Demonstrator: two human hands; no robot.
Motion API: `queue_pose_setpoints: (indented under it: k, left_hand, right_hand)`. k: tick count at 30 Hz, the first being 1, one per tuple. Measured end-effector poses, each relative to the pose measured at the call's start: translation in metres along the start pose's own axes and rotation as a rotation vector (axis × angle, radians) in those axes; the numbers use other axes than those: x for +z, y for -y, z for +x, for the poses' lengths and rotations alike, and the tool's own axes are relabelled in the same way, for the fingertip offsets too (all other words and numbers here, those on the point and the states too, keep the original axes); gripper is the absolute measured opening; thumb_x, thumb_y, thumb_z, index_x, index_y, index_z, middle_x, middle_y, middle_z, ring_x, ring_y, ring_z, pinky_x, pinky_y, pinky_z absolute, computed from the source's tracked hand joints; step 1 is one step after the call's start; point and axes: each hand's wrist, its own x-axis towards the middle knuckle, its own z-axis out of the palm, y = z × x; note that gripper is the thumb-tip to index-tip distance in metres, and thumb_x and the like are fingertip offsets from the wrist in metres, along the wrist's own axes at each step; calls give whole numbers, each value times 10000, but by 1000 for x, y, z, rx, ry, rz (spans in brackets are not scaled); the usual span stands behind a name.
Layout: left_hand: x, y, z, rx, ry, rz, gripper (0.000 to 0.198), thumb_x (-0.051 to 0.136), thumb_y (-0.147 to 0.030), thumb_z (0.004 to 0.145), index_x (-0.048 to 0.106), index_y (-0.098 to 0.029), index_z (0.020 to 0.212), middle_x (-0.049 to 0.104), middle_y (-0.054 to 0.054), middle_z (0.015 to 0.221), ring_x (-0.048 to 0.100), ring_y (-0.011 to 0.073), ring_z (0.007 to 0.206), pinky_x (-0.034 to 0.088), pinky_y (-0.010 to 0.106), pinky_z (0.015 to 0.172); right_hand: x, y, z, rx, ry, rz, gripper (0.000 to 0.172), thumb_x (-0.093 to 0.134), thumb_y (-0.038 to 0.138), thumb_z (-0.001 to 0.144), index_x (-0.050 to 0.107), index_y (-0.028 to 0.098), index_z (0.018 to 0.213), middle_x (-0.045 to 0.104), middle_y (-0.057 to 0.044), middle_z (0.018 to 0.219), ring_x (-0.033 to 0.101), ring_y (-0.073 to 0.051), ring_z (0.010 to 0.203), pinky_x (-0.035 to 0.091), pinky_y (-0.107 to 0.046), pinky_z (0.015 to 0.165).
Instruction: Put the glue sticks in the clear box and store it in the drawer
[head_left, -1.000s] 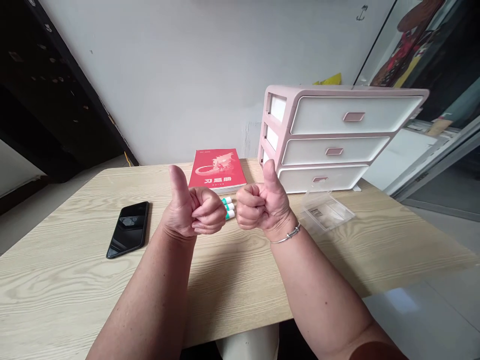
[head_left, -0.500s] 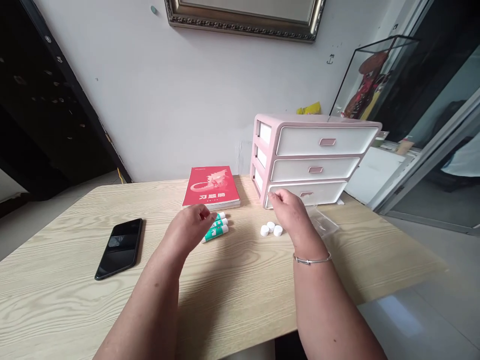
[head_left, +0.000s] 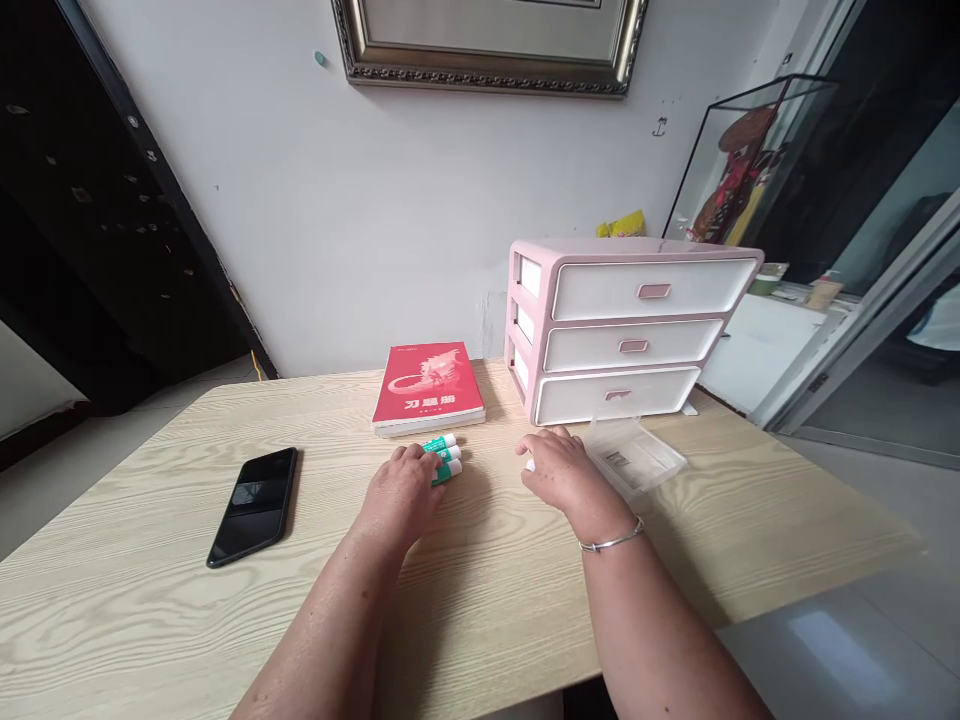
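My left hand (head_left: 403, 488) rests on the wooden table (head_left: 150, 610), fingers curled onto the near ends of three green-and-white glue sticks (head_left: 448, 458) that lie side by side. To the right, my right hand (head_left: 561, 475), a silver bangle on its wrist, lies palm down with fingers bent over small white caps. Only the edge of one cap (head_left: 530, 465) shows by its thumb. The two hands are about a hand's width apart.
A red book (head_left: 427, 385) lies just behind the glue sticks. A pink three-drawer unit (head_left: 637, 340), all drawers closed, stands at the back right with a clear plastic box (head_left: 636, 455) in front of it. A black phone (head_left: 253, 505) lies at the left.
Both hands dropped from a thumbs-up to the table. The left went onto the glue sticks, the right came down over the white caps, hiding them. The camera tilted up slightly.
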Motion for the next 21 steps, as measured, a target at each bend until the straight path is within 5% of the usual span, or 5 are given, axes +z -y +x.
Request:
queue_pose_setpoints:
  k: [12, 16, 21]
  left_hand:
    - [6, -6, 2, -9, 44, 46, 264, 636, -281, 825, 664, -201, 1075, 663, 111, 1101, 579, 282, 1048, 448, 362, 864]
    - [12, -6, 2, -10, 55, 26, 233, 617, -307, 842, 657, -192, 1041, 681, 120, 1090, 590, 293, 1057, 451, 366, 868]
    - [14, -11, 3, -33, 68, -41, 200, 549, -266, 880, 644, -175, 1031, 691, 157, 1071, 615, 319, 1041, 457, 381, 837]
  right_hand:
    - [0, 2, -2, -42, -30, -43, 325, 521, 77, 838, 702, 212, 1072, 727, -78, 1007, 559, -251, 1060, 324, -364, 865]
    - [-5, 18, 1, -120, -75, 207, 300, 614, 139, 834, 684, 213, 1117, 701, -73, 1077, 578, -211, 1059, 376, -329, 909]
    - [7, 42, 2, -153, -68, 708, 259, 593, 189, 857, 684, 203, 1099, 694, -47, 990, 614, -151, 810, 480, -285, 763]
